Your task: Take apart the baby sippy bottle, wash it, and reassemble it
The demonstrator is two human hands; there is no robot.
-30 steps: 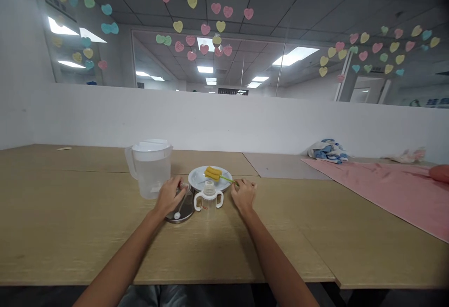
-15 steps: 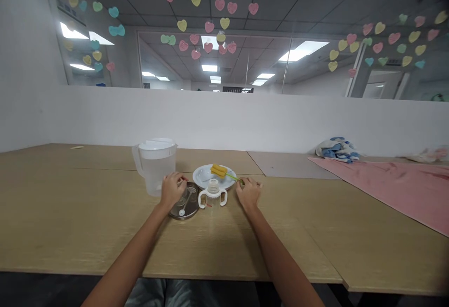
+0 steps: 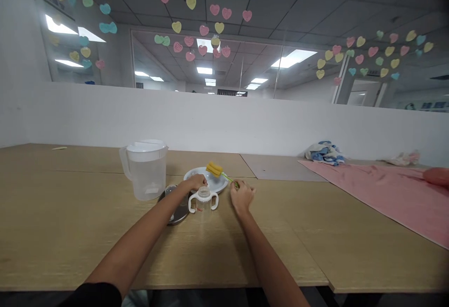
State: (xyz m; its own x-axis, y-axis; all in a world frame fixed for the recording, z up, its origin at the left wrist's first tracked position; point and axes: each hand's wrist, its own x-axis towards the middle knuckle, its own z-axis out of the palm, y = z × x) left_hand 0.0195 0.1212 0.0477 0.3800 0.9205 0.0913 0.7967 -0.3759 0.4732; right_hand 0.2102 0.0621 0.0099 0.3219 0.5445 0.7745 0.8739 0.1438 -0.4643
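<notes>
My right hand [image 3: 242,196] grips the green handle of a yellow sponge bottle brush [image 3: 214,170], its head raised over the right part of a white plate [image 3: 221,186]. My left hand [image 3: 197,182] reaches over the plate's front left side with fingers curled down; what they hold, if anything, is hidden. Just in front of it stands a clear baby bottle [image 3: 203,201] with two white handles and an uncovered neck. A round metal tray [image 3: 180,215] lies left of the bottle, with small clear parts on it, partly hidden by my left forearm.
A translucent lidded pitcher [image 3: 147,176] with clear liquid stands left of the tray. At the right a pink cloth [image 3: 379,187] covers part of the table, with a blue and white cloth bundle [image 3: 324,152] behind it. A low white wall [image 3: 210,120] closes off the back.
My left hand has moved right from above the metal tray to the plate, its fingers now curled. The brush head has risen slightly off the plate. The view has shifted a little.
</notes>
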